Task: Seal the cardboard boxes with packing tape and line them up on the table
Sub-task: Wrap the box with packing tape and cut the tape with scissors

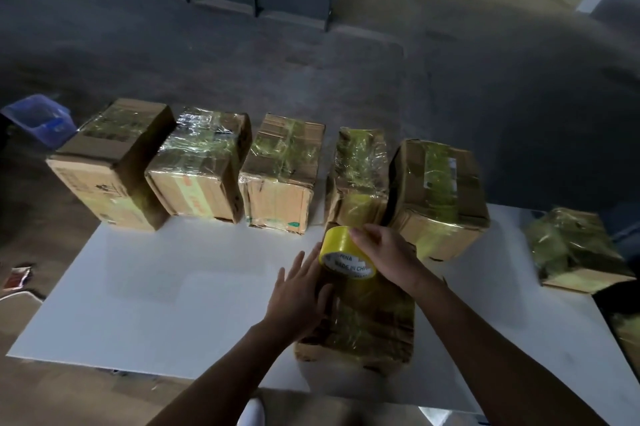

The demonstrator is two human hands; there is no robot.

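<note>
The right hand (384, 254) grips a yellow tape roll (341, 257), with fingers curled over its top. It holds the roll at the far end of the near box (370, 321). That box lies on the near middle of the white table (156, 294), its top covered in shiny yellowish tape. The left hand (298, 297) holds nothing. Its fingers are straight and spread, pressed flat against the left side of the near box, with the fingertips just beside the roll.

Along the table's far edge, 5 taped boxes stand in a row. From the left they are box 1 (110, 165), box 2 (204, 162), box 3 (280, 176), box 4 (360, 176) and box 5 (440, 193). Box 5 sits tilted, close beside box 4. A side box (575, 249), also taped, lies well apart from the row at the table's right edge. A blue bin (41, 117) sits on the floor at the far left.
</note>
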